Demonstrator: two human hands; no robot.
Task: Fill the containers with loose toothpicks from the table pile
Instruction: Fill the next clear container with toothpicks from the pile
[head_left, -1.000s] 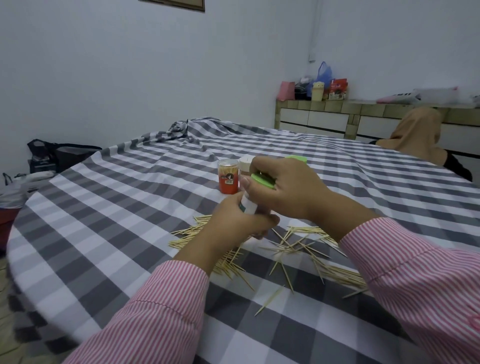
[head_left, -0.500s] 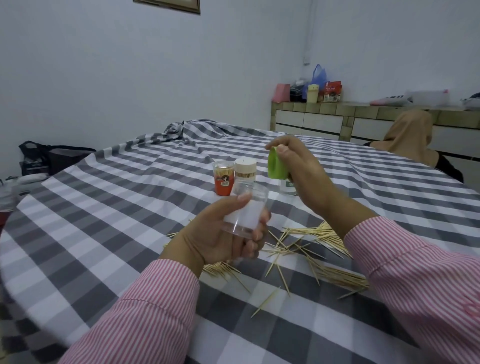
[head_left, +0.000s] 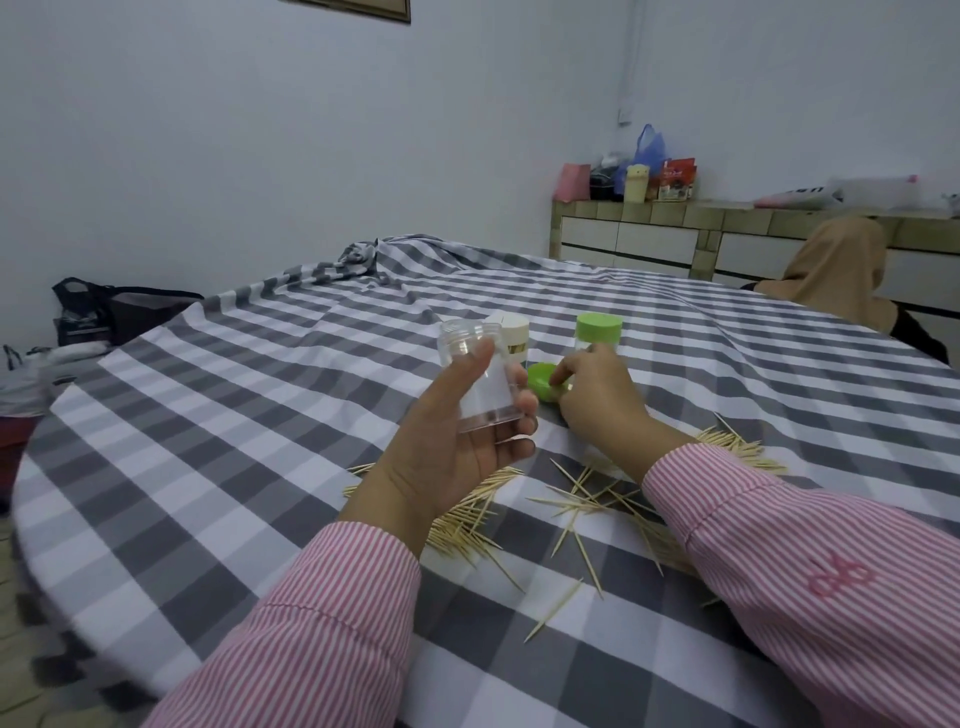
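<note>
My left hand grips an empty clear plastic container, lidless and held upright above the table. My right hand rests low on the checked tablecloth, its fingers pinching a green lid that lies on the cloth. Loose toothpicks are scattered in a pile under and between my wrists. Behind stand a container with a green lid and one with a white lid. The orange container is hidden behind my left hand.
A person in a tan headscarf sits at the table's far right edge. A tiled counter with bags and boxes runs along the back wall. A black bag lies on the floor at left.
My right hand has come down from mid-air and set the green lid on the cloth. My left hand has raised the clear container and turned it more upright.
</note>
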